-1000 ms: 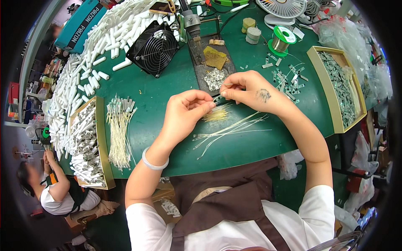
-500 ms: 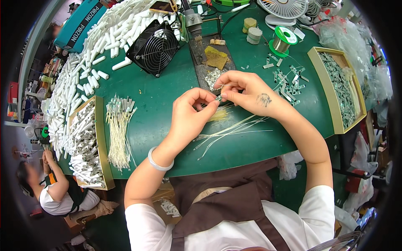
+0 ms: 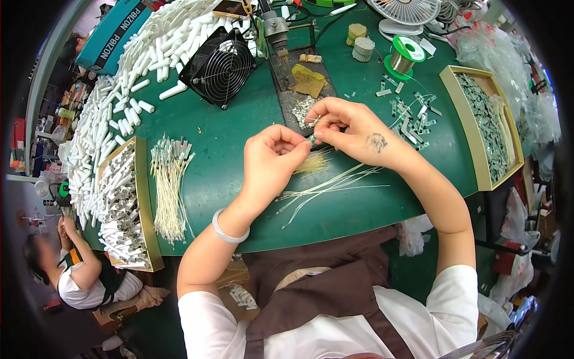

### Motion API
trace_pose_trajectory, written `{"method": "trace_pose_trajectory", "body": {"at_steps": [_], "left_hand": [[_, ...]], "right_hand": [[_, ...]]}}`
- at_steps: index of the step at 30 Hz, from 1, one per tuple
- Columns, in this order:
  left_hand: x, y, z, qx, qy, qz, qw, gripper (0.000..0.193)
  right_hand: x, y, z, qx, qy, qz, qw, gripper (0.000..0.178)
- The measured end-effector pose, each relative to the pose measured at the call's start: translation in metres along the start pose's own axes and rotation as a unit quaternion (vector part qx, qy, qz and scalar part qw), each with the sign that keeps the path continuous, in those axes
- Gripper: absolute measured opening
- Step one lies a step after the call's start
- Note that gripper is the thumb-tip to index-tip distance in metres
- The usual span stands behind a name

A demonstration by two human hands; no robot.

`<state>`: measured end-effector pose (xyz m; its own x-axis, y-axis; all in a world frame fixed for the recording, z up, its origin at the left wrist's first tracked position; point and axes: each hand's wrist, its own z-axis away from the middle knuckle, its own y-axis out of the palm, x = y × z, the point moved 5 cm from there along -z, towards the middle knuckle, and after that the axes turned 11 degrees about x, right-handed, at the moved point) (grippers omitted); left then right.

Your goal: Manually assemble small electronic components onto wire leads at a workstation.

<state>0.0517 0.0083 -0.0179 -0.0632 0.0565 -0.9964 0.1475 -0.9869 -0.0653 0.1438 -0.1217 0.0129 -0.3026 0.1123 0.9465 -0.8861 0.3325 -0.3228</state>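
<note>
My left hand [image 3: 272, 160] pinches a small circuit strip [image 3: 312, 139] between thumb and forefinger, just in front of the soldering stand. Fingertips almost meeting it, my right hand [image 3: 354, 133] is closed on a thin pale wire [image 3: 315, 120], whose end sticks out past the fingers. The exact contact between wire and strip is hidden by the fingertips. Below the hands lie loose white wires [image 3: 323, 188] and a small bunch of yellowish wires [image 3: 314, 163]. Behind them stands a soldering iron on a holder [image 3: 276, 30], above a yellow sponge [image 3: 308, 81] and solder scraps [image 3: 304, 110].
A black fan [image 3: 222, 69] and white tubes [image 3: 143, 57] lie to the left, near a box of tubes [image 3: 143, 197] and bundled wired strips [image 3: 170, 197]. On the right are a solder spool [image 3: 406, 57], loose strips [image 3: 412, 122] and a box of strips [image 3: 481, 155]. A co-worker [image 3: 84, 269] sits far left.
My left hand has shifted very slightly left, its fingers drawn closer together. My right hand stays nearly in place, still holding the wire.
</note>
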Motion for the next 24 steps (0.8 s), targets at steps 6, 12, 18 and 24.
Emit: {"method": "trace_pose_trajectory", "body": {"at_steps": [6, 12, 18, 24], "left_hand": [[-0.003, 0.000, -0.001, -0.004, -0.002, 0.021, 1.000, 0.008], [-0.004, -0.010, -0.010, -0.032, 0.011, 0.032, 0.999, 0.008], [-0.012, -0.018, -0.032, -0.063, 0.020, 0.018, 0.998, 0.008], [-0.014, -0.022, -0.040, -0.075, 0.017, 0.012, 0.997, 0.006]], "right_hand": [[-0.001, 0.000, -0.001, -0.002, 0.005, -0.004, 1.000, 0.023], [-0.008, -0.009, -0.005, -0.091, 0.032, -0.026, 0.995, 0.014], [-0.006, -0.016, -0.011, -0.144, -0.005, 0.046, 0.989, 0.014], [0.007, -0.018, -0.012, -0.196, -0.062, 0.085, 0.975, 0.016]]}}
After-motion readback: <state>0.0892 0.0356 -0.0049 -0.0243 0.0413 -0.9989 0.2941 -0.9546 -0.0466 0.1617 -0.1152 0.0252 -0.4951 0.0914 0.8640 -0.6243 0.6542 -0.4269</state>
